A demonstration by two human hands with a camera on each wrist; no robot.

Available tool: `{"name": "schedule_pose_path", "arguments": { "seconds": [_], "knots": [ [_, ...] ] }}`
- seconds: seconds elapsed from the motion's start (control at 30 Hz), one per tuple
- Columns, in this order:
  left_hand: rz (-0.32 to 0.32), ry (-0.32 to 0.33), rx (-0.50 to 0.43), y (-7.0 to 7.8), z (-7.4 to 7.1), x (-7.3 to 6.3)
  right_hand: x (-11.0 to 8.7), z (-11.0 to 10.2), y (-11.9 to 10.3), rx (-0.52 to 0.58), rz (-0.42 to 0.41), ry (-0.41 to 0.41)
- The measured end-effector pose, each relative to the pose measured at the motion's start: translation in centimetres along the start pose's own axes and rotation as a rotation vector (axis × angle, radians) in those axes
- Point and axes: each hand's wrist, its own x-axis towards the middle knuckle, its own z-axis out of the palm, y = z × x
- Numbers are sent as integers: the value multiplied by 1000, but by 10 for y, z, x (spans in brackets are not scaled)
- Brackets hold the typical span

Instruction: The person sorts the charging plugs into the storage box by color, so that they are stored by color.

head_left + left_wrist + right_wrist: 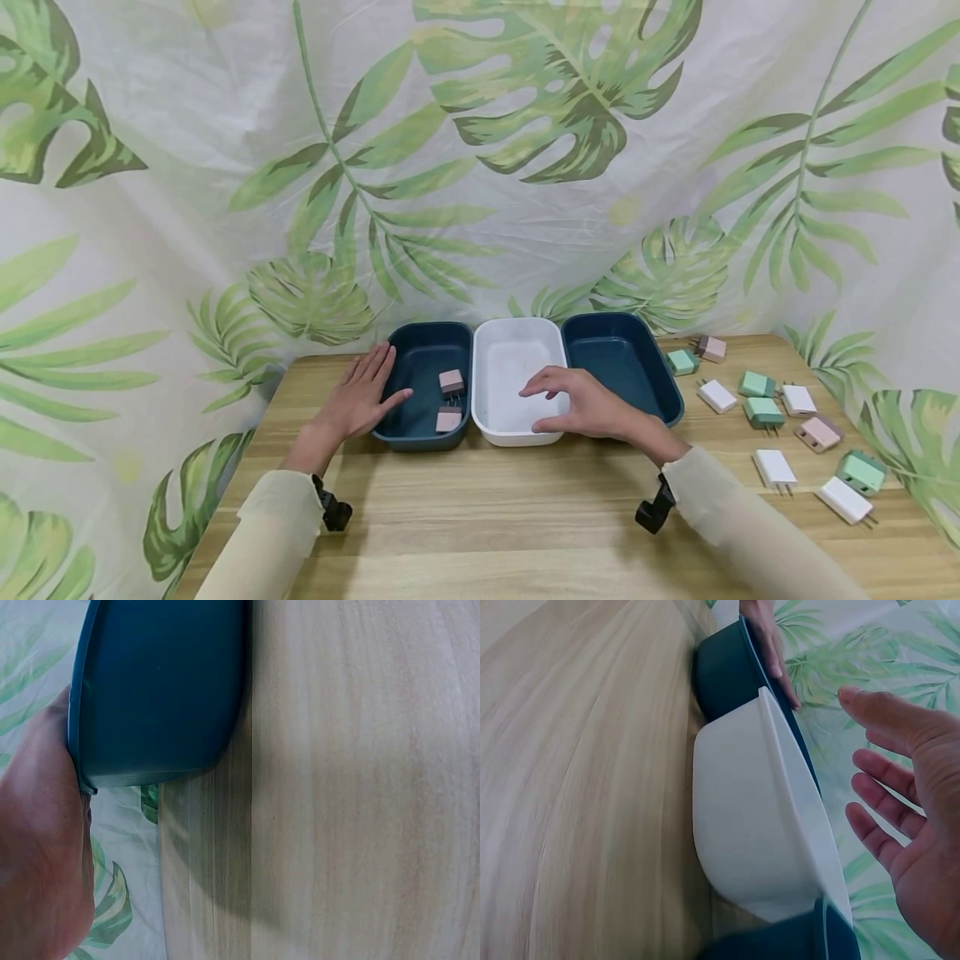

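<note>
My left hand (pixel 358 398) lies over the left rim of a dark blue tray (pixel 420 442), fingers straight and thumb stretched over the inside. Two pink plug chargers (pixel 451 382) rest inside that tray along its right wall. Above the white tray (pixel 517 358) in the middle hovers my right hand (pixel 592 404), its fingers loosely bent and nothing between them. The right wrist view shows this hand (pixel 922 795) apart from the white tray's rim (pixel 787 772). In the left wrist view, the left hand (pixel 45 847) is against the blue tray's edge (pixel 79 712).
A second dark blue tray (pixel 611 367) stands to the right, side by side with the white one. Beyond it, several loose chargers in white (pixel 717 396), green (pixel 763 412) and pink (pixel 819 433) lie scattered on the wooden table (pixel 480 517). A leaf-patterned cloth (pixel 525 233) hangs behind.
</note>
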Motion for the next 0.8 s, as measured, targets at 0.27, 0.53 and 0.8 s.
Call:
{"name": "schedule_pose_path", "arguments": {
  "seconds": [0.27, 0.53, 0.8],
  "knots": [
    [1, 0, 12, -1, 1, 1, -15, -14, 2, -51, -55, 14],
    [3, -1, 2, -1, 2, 1, -29, -29, 2, -112, -88, 35],
    [0, -5, 1, -1, 1, 1, -46, -40, 14, -119, -113, 40]
  ]
}}
